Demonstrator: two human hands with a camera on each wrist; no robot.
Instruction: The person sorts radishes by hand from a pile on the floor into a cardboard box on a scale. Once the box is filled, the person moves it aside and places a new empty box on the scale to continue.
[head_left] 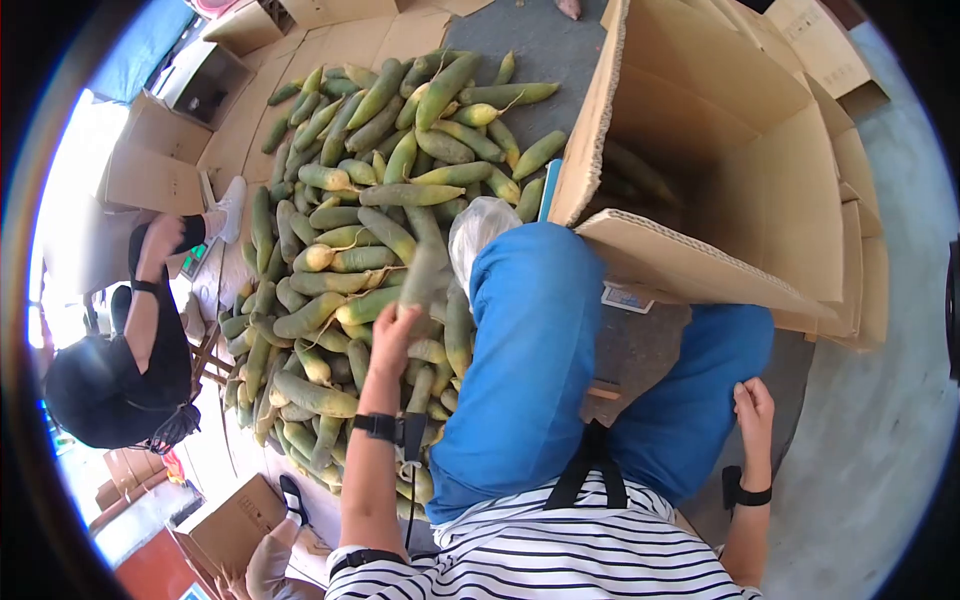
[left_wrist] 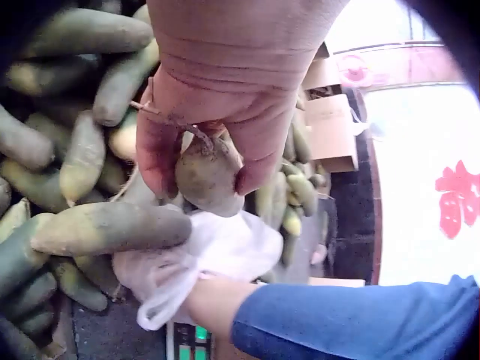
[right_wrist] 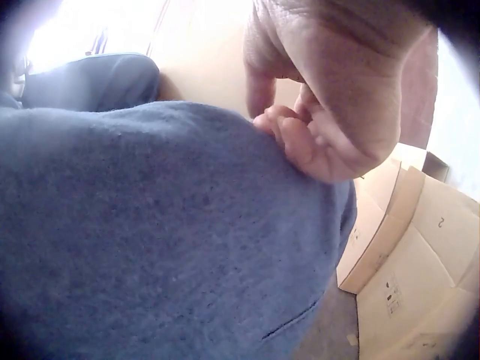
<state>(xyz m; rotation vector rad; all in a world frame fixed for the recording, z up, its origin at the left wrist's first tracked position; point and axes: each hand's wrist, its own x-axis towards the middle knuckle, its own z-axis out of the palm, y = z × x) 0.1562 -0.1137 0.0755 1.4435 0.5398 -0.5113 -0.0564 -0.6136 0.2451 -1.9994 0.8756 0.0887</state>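
Note:
My left hand (head_left: 394, 340) grips a green radish (left_wrist: 206, 178) by its root end, thumb and fingers round it, with the thin root tail by the fingers. In the head view that radish is blurred and points away from me, over the heap of green radishes (head_left: 315, 395). My right hand (head_left: 755, 412) rests on the blue trouser leg (right_wrist: 165, 225) at the knee, its fingers loosely curled and nothing between them. A tall cardboard box (head_left: 740, 150) stands beyond my knees, with a few radishes (head_left: 640, 172) in shadow inside it.
A white plastic bag (head_left: 478, 235) covers my left foot beside the heap. Part of a scale (head_left: 628, 298) shows near the box's lower edge. At the left sit another person in black (head_left: 110, 370) and, lower down, a third person beside a carton (head_left: 235, 525).

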